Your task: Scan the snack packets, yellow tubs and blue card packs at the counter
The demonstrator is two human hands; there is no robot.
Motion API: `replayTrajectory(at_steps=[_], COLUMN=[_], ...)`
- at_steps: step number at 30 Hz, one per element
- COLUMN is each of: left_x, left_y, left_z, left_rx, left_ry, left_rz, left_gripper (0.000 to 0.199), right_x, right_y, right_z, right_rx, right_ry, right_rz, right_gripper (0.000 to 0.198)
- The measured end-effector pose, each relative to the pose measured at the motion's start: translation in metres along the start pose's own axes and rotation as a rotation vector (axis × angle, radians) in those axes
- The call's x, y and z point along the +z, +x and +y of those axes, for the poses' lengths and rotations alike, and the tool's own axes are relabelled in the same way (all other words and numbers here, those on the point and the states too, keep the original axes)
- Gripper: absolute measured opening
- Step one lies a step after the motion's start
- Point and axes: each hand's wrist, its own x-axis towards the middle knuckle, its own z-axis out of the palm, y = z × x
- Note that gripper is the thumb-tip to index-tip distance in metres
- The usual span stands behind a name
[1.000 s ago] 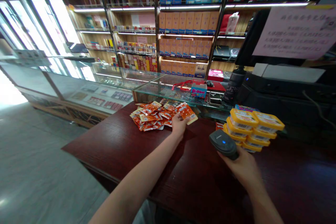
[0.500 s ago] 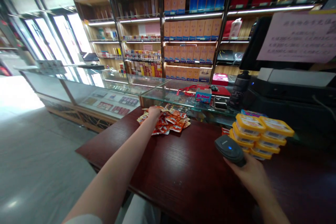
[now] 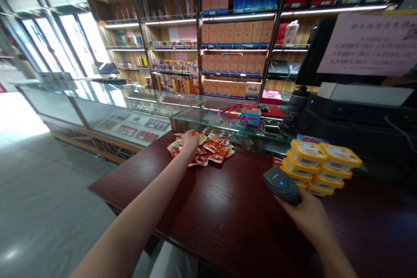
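My left hand reaches out to a heap of small orange-and-white snack packets on the dark wooden counter. Its fingers are curled on a packet at the heap's upper left, and the fingertips are partly hidden. My right hand is wrapped round the handle of a dark grey barcode scanner with a blue light lit on top. The scanner is held above the counter, its head pointing up and left. Just beyond it stand stacked yellow-lidded plastic tubs.
Behind the counter run glass display cases. A small blue-and-pink box, a phone and a black bottle stand on the glass. A monitor with a pink paper sign is at the right. Shelves of boxes line the wall.
My left hand has shifted slightly at the packet heap, its fingers now showing more plainly. The scanner stays in my right hand; the whole view has shifted a little.
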Motion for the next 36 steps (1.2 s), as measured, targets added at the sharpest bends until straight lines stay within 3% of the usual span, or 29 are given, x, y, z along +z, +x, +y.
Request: replayTrajectory(at_steps=[4, 11, 19, 22, 25, 30, 36], left_x=[0.028, 0.090, 0.174, 0.207, 0.228, 0.224, 0.175], left_y=[-0.033, -0.106, -0.142, -0.153, -0.160, -0.153, -0.123], left_z=[0.006, -0.007, -0.015, -0.018, -0.022, -0.024, -0.020], left_rx=[0.222, 0.470, 0.847, 0.893, 0.815, 0.750, 0.716], left_ry=[0.186, 0.101, -0.004, -0.093, -0.111, -0.023, 0.010], left_rz=[-0.120, -0.570, -0.956, -1.028, -1.099, -1.154, -1.084], left_gripper=[0.021, 0.022, 0.035, 0.036, 0.024, 0.019, 0.013], right_x=[-0.003, -0.009, -0.014, -0.016, -0.016, -0.014, -0.013], right_y=[-0.001, 0.002, 0.002, 0.003, 0.005, 0.006, 0.005], right_z=[-0.008, -0.013, -0.015, -0.017, -0.017, -0.014, -0.015], right_rx=[0.055, 0.091, 0.121, 0.142, 0.168, 0.168, 0.155], right_ry=[-0.168, -0.303, -0.316, -0.299, -0.290, -0.269, -0.278], right_rz=[-0.022, -0.127, -0.099, -0.104, -0.112, -0.107, -0.101], right_gripper=[0.037, 0.031, 0.025, 0.024, 0.023, 0.024, 0.026])
